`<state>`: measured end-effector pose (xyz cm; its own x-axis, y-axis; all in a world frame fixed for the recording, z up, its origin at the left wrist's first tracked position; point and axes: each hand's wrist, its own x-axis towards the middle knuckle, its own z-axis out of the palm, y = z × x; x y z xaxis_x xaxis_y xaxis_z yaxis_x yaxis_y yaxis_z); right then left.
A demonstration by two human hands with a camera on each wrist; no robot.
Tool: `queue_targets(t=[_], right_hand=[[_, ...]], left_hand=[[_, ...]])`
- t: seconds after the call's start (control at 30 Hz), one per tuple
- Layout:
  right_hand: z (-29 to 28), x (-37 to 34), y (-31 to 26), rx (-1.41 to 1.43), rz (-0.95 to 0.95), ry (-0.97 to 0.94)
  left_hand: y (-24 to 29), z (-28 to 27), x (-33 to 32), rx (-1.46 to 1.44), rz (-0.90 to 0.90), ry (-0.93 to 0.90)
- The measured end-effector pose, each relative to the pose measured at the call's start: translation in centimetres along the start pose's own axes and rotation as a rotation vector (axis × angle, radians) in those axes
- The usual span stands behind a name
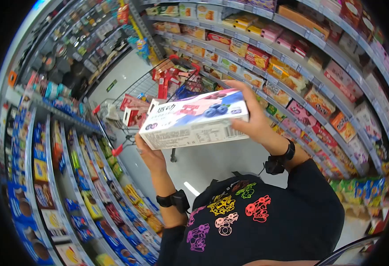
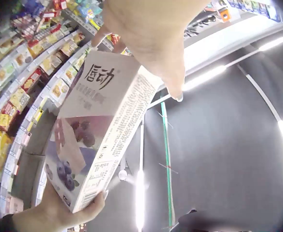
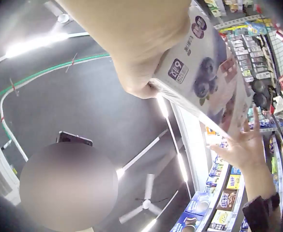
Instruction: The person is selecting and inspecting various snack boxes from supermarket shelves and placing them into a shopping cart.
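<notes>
Evidently, in the head view, one printed carton (image 1: pixel 194 119) is held up before the person's chest, nearly level, above and in front of one wire shopping cart (image 1: pixel 196 68) bearing numerous packets. The right hand (image 1: pixel 253 117) grips its right end, thumb on the near side and fingers over the top; the left hand (image 1: pixel 152 159) supports the opposite end. Two dark wrist devices are counted, one left (image 1: pixel 173 201), one right (image 1: pixel 283 158). In the left wrist view, the carton stands tilted between both hands, its edges straight and corners sound; it is judged light and fairly stiff, its printed face slightly slippery, the thin card liable to dent. In the right wrist view, the left hand is wide, its fingers spread and mostly straight against the carton's far end; one ceiling fan (image 3: pixel 146 204) shows below. Hold at both ends is judged suitable, without squeezing the broad faces.
</notes>
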<state>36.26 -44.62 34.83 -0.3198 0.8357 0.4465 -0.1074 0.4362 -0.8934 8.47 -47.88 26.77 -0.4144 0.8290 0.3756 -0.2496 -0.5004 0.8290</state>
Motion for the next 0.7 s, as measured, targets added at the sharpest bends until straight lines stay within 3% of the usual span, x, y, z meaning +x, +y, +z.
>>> queue_targets(t=[0.07,0.1,0.2,0.23,0.33,0.37,0.47,0.5,0.6,0.63,0.7], right_hand=[[1.1,1.2,-0.2,-0.475,-0.190,0.075],[1.8,1.6,0.5,-0.462,-0.112,0.080],[1.2,3.3,6.0,-0.331,-0.017,0.062],[0.8,3.9,7.3,0.082,0.276,0.002],[-0.6,5.3,13.9,0.659,0.372,-0.040],[-1.0,5.8,15.8,0.665,0.391,-0.052],[-1.7,7.7,20.3,1.025,0.510,-0.143],[-2.3,8.5,21.7,1.100,0.535,-0.202],[-3.8,10.6,26.9,1.423,0.724,-0.067],[-4.3,11.7,27.6,1.575,0.723,-0.134],[-5.8,13.9,28.8,1.574,0.731,-0.129]], left_hand=[[-2.0,-1.9,0.9,0.031,-0.194,0.059],[-3.7,-3.7,0.9,0.103,-0.154,-0.047],[-3.8,-2.7,0.7,-0.015,-0.230,0.038],[-3.6,-2.8,1.0,-0.043,-0.222,-0.001],[-3.2,-1.3,3.4,0.234,-0.014,-0.138],[-3.4,-0.9,4.2,0.295,0.023,-0.184],[-2.9,2.7,6.9,0.432,0.170,-0.286],[-3.1,4.0,7.4,0.394,0.130,-0.246],[-3.7,7.0,10.1,0.757,0.314,-0.295],[-3.9,8.0,10.8,0.840,0.331,-0.292],[-4.5,10.1,12.6,1.003,0.373,-0.306]])
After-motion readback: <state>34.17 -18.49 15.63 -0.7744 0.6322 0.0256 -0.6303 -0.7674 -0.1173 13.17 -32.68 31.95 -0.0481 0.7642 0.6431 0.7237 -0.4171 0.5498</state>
